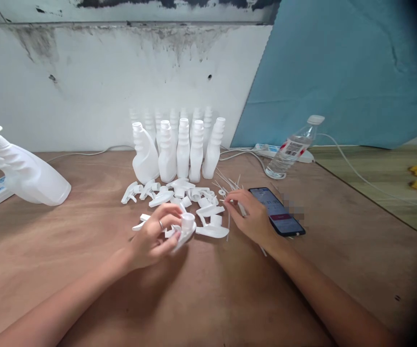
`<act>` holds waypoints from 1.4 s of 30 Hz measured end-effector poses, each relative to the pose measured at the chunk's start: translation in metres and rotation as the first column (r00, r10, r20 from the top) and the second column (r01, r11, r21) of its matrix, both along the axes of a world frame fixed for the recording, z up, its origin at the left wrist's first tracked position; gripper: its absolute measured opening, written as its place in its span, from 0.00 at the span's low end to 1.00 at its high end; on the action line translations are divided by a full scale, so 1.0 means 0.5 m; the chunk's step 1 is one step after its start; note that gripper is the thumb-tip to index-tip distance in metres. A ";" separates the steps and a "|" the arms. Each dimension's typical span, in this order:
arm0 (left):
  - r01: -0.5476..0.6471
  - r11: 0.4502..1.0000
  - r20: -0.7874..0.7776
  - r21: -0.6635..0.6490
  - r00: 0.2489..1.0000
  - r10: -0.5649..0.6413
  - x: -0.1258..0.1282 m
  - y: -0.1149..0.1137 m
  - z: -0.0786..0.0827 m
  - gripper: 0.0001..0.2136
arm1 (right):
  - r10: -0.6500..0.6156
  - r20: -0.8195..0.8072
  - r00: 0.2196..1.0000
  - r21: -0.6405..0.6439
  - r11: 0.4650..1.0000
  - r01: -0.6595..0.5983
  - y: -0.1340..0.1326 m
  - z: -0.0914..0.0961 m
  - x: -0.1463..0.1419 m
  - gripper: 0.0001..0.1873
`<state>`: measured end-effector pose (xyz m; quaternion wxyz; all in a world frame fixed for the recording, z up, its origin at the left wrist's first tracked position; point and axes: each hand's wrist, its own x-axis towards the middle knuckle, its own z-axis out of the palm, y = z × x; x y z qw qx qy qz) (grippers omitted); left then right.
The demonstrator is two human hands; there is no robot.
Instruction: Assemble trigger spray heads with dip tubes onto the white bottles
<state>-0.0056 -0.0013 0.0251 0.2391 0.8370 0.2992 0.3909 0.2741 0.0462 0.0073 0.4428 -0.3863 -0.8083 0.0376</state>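
White plastic trigger-sprayer head [188, 221] is held socket-up in the left hand [156, 233]; dip tubes [229, 182] are strewn just beyond the right hand [249, 212], narrowed pinch-like, its grip untellable; tube-picking seems under way; light precision is called for.

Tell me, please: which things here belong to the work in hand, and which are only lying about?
Likely job:
spray head in the left hand
loose spray heads
thin tubes
headless white bottles
assembled spray bottle

Likely lying about:
phone
water bottle
power strip
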 end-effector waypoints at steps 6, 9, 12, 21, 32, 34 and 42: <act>0.196 0.980 -0.036 0.015 0.980 -0.195 0.020 -0.024 -0.040 0.08 | 0.306 -0.059 0.950 -0.002 0.952 -0.307 -0.056 0.002 -0.046 0.07; 0.183 0.983 -0.054 -0.030 0.981 -0.185 0.020 -0.023 -0.056 0.09 | 0.426 -0.024 0.904 -0.016 0.904 -0.427 -0.071 -0.003 -0.063 0.07; 0.189 0.982 -0.077 -0.001 0.979 -0.188 0.018 -0.019 -0.063 0.10 | 0.486 -0.024 0.873 -0.045 0.872 -0.487 -0.080 -0.006 -0.073 0.08; 0.248 0.962 -0.112 0.116 0.965 -0.236 0.018 -0.017 -0.055 0.11 | 0.600 -0.040 0.799 -0.113 0.792 -0.600 -0.088 -0.011 -0.077 0.09; 0.191 0.977 -0.152 0.099 0.973 -0.175 0.023 -0.014 -0.079 0.17 | 0.532 0.046 0.846 -0.096 0.845 -0.526 -0.087 -0.019 -0.071 0.05; 0.198 0.975 -0.178 0.103 0.968 -0.178 0.023 -0.015 -0.077 0.16 | 0.530 0.096 0.842 -0.075 0.848 -0.525 -0.085 -0.019 -0.070 0.06; 0.219 0.974 -0.193 0.061 0.960 -0.203 0.025 -0.015 -0.076 0.14 | 0.526 0.177 0.832 -0.041 0.848 -0.528 -0.084 -0.015 -0.073 0.06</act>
